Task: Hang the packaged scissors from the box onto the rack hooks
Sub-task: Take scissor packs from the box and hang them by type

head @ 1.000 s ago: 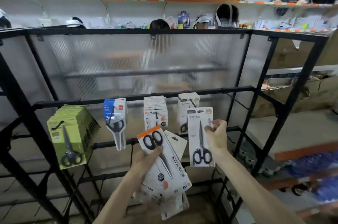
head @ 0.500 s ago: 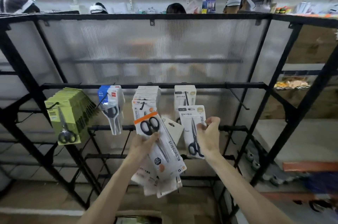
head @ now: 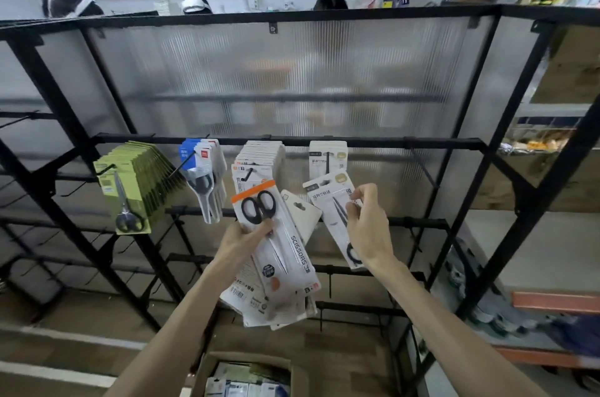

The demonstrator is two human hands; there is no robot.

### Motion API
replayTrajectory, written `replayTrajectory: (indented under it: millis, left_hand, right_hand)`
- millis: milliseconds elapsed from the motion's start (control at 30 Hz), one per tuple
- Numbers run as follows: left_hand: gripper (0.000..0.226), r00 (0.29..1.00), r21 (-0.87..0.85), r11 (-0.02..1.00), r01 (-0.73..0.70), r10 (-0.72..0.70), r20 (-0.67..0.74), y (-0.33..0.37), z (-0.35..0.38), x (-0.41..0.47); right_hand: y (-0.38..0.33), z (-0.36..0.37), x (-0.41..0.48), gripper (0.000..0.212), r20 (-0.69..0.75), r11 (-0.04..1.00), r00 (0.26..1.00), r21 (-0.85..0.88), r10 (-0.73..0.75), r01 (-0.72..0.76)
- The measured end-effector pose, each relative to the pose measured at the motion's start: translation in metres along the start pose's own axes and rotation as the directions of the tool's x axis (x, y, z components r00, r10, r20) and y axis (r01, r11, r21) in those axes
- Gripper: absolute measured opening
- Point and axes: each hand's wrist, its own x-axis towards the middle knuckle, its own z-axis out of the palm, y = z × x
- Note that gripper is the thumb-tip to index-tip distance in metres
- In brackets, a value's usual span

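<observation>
Can't read fine print on front pack [head: 287,254]; can't count stack [head: 256,302] behind it in left hand [head: 243,241]. Can't see blade middle of single pack [head: 325,198] behind right hand [head: 367,229]. Only see part of box [head: 246,359], cropped at bottom edge. Can't make out blurred shapes behind ribbed panel [head: 292,72].
</observation>
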Motion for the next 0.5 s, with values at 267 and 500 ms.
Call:
replayTrajectory:
  millis: [267,500]
  left_hand:
    - [0.040,0.999,-0.034,0.999,0.033,-0.034,-0.041,0.001,-0.011,-0.001]
    - [0.033,0.999,-0.073,0.997,0.023,-0.025,-0.028,0.011,-0.005,0.003]
  right_hand:
    - [0.001,0.007,-0.001,0.016,-0.011,0.992,0.997,0.098,0.082,-0.081]
    - [0.001,0.022,-0.006,0.019,-0.029,0.938,0.965,0.244,0.259,-0.245]
